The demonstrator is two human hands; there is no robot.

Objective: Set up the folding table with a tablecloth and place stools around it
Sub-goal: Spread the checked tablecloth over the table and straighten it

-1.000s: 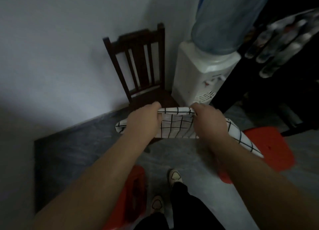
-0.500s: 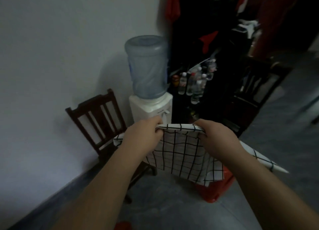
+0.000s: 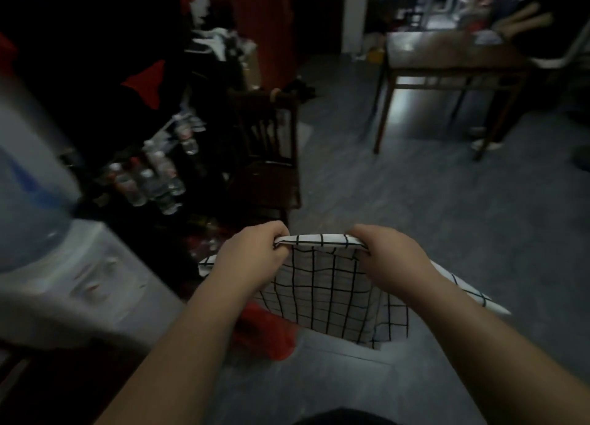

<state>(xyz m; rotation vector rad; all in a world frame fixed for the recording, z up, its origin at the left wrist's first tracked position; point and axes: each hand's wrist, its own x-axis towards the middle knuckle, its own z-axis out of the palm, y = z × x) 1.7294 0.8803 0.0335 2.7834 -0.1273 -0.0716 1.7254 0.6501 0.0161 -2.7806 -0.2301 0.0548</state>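
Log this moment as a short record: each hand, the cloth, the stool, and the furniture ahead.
left hand: grips the top edge of the white black-grid tablecloth
right hand: grips the same edge, apart from the left
cloth state: hangs folded, not yet spread
red plastic stool: on the floor, partly behind the cloth
dark wooden chair: ahead-left
dark wooden table: across the room, ahead-right

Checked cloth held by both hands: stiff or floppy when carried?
Likely floppy: the tablecloth sags below the left hand and right hand. Probably light: gripped only along its top edge. Loose corners may swing or snag.
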